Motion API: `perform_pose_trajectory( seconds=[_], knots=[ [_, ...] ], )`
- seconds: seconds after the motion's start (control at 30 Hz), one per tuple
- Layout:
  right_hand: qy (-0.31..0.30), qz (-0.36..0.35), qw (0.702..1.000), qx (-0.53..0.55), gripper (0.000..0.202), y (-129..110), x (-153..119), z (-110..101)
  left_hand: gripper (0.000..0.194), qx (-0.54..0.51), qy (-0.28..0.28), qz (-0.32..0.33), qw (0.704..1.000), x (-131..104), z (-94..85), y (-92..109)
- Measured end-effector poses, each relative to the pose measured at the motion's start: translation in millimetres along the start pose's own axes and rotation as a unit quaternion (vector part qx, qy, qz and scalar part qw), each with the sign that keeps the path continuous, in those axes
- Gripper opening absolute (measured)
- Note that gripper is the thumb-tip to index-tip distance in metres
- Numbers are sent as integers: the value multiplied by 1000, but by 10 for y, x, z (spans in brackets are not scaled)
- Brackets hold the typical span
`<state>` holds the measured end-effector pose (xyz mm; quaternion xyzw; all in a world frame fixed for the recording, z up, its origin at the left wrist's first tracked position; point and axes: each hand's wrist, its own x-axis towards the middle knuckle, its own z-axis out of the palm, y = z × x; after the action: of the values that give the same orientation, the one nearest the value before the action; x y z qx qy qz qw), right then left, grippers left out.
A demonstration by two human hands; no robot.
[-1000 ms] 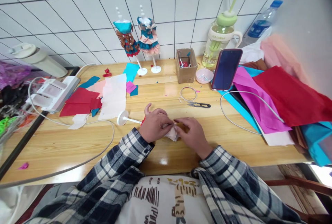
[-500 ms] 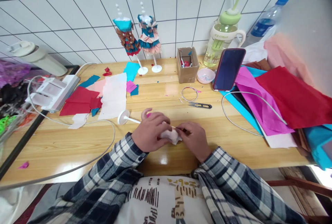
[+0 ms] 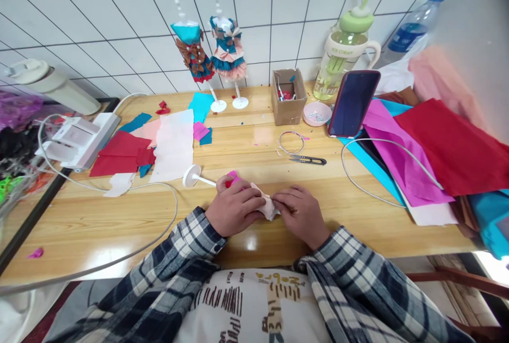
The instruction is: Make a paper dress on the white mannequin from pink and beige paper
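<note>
A small white dress-form stand (image 3: 192,175) lies on its side in front of me, its round base pointing left. My left hand (image 3: 234,202) is wrapped over the form's body, fingers closed around it. Pale pink cloth or paper (image 3: 269,208) covers the form's right end, and bits of magenta and red material (image 3: 234,177) show behind the left fingers. At the right end my right hand (image 3: 301,214) pinches the edge of the pale pink piece, thumb and fingers pressed together. Whether anything small is in that pinch is hidden.
Two dressed mini forms (image 3: 194,51) stand at the wall. Beyond my hands are black thread snips (image 3: 308,160), a wire coil (image 3: 291,142), a cardboard box (image 3: 288,110), a bead bowl (image 3: 317,114) and a phone (image 3: 353,103). Coloured sheets (image 3: 445,147) pile right; a cable (image 3: 175,210) crosses left.
My left fingers have come down flatter over the form, and more magenta and red material shows beside them. The right hand still pinches the pale pink piece's edge. The view has shifted slightly.
</note>
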<state>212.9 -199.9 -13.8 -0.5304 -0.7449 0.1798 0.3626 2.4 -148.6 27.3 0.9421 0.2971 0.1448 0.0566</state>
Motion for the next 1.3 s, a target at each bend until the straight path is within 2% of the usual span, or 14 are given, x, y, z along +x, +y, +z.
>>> perform_pose_trajectory(
  seconds=[0.17, 0.27, 0.4, 0.5, 0.73, 0.87, 0.93, 1.03, 1.17, 1.3],
  knots=[
    [-27, -49, 995, -82, 21, -25, -66, -62, 36, 8, -29, -18, 999, 12, 6, 20],
    [-42, -56, 993, -94, 26, -13, -110, -102, 30, 5, -32, -19, 999, 10, 11, 27],
    [-8, -21, 997, -75, 30, 1, -128, -131, 28, 24, 12, -24, 999, 3, 15, 35],
    [-20, -14, 996, -81, 31, -18, -119, -119, 26, 27, 38, -12, 999, 7, 18, 37],
    [-73, -37, 992, -96, 27, -36, -120, -99, 23, -16, 6, -29, 999, -2, 8, 42],
    [-30, 2, 994, -107, 32, 146, 122, -247, 25, 11, 32, -63, 997, 56, -43, -41],
    [-3, 40, 987, -153, 38, 254, 345, -349, 26, 32, 43, -98, 994, 118, -74, -121],
    [-1, 82, 969, -234, 34, 374, 680, -423, 29, 55, 46, -140, 987, 205, -79, -249],
    [-18, 90, 959, -269, 19, 467, 951, -307, 34, 60, 52, -175, 981, 219, -2, -347],
    [-6, 89, 964, -251, 14, 514, 1048, -200, 46, 38, 106, -175, 978, 144, 14, -324]
  ],
)
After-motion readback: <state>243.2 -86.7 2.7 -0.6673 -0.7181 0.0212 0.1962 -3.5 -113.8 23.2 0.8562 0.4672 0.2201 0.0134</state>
